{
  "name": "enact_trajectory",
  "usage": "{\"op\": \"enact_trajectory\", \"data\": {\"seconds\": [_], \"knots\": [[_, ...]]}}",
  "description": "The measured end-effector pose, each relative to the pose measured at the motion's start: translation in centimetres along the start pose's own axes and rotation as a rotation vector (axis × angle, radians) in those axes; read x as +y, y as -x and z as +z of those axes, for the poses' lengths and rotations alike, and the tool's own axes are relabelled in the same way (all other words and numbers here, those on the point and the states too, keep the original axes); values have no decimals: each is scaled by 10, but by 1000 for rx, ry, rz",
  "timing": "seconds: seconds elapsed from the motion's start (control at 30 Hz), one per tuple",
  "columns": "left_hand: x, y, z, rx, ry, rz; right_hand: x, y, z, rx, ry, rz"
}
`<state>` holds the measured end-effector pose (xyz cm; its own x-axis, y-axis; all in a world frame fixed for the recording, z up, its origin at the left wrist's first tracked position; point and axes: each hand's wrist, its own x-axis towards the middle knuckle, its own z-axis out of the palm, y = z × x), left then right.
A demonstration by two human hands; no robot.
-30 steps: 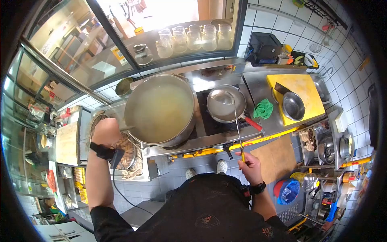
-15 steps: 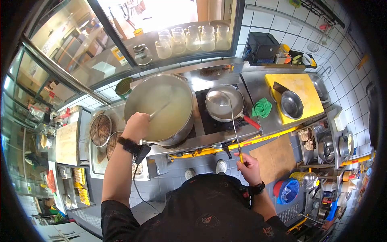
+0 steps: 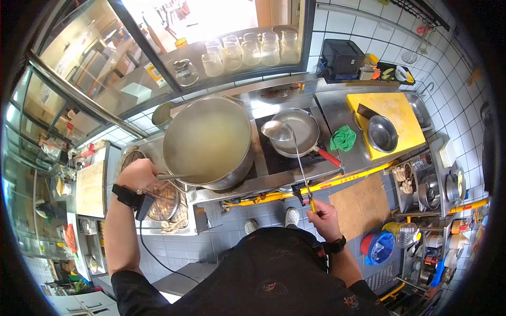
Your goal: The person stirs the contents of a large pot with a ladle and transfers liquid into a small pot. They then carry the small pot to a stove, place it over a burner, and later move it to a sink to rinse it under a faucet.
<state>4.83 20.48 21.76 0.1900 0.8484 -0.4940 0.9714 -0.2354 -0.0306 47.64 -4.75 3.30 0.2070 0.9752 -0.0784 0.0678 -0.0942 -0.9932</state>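
My left hand (image 3: 139, 175) is closed on a metal-handled utensil (image 3: 176, 177), which crosses the near-left rim of the big stockpot (image 3: 243, 158). Cloudy, yellowish liquid fills much of the pot, and the utensil's far end is not clearly visible. My right hand (image 3: 324, 218) grips the yellow handle of a long ladle (image 3: 302, 171). The ladle's round bowl is over the left side of a steel frying pan (image 3: 305, 126) with a red handle. That pan sits on the burner to the right of the stockpot.
A green cloth (image 3: 343, 138) lies right of the pan. Farther right, a yellow cutting board (image 3: 408, 116) holds a cleaver and a metal bowl (image 3: 382, 134). Woven-looking round trays (image 3: 163, 203) are at left. A yellow pipe (image 3: 337, 181) runs along the stove front.
My left hand has moved left and slightly down, from over the stockpot to beyond its rim, with its utensil. The ladle in my right hand has shifted slightly left.
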Motion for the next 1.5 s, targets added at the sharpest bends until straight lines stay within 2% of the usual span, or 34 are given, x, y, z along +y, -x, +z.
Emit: {"op": "enact_trajectory", "data": {"seconds": [0.07,0.13,0.17,0.23,0.37,0.57,0.63,0.67,0.73,0.8,0.87,0.93,1.0,1.07,1.17,1.27,1.43,1.5], "knots": [[-24,-20,16,60,-22,-52,-1,1,-1,12,-4,11],[-36,-38,32,334,-155,-52,-4,3,-1,14,-23,20],[-33,-41,34,335,-153,-52,-4,4,-1,15,-22,20],[-6,-46,30,470,-119,-63,-3,6,-1,31,-33,23],[15,-88,58,490,-58,56,-3,9,-2,25,-66,25],[59,-89,71,452,120,177,5,13,-1,40,-43,28],[63,-71,62,386,99,317,8,12,0,38,-34,57],[64,-60,55,385,97,313,9,11,-1,35,-36,57],[66,-40,42,243,245,381,11,10,-1,6,-12,48],[54,-29,35,172,233,352,9,7,0,2,-19,51],[38,-17,29,88,227,408,9,5,2,-1,-26,52],[29,-1,13,96,223,379,8,2,3,6,-4,0],[20,7,-4,-52,30,48,8,1,3,15,-20,-8],[2,0,1,-21,11,10,6,0,2,17,-36,-17],[-13,-14,15,256,-155,-26,0,0,1,-1,-23,72],[-3,-38,24,323,-244,-65,-1,0,2,13,-15,46],[18,-88,55,404,-142,35,2,3,3,10,11,-8],[25,-105,70,474,-27,163,8,4,4,17,-14,-3]]}}
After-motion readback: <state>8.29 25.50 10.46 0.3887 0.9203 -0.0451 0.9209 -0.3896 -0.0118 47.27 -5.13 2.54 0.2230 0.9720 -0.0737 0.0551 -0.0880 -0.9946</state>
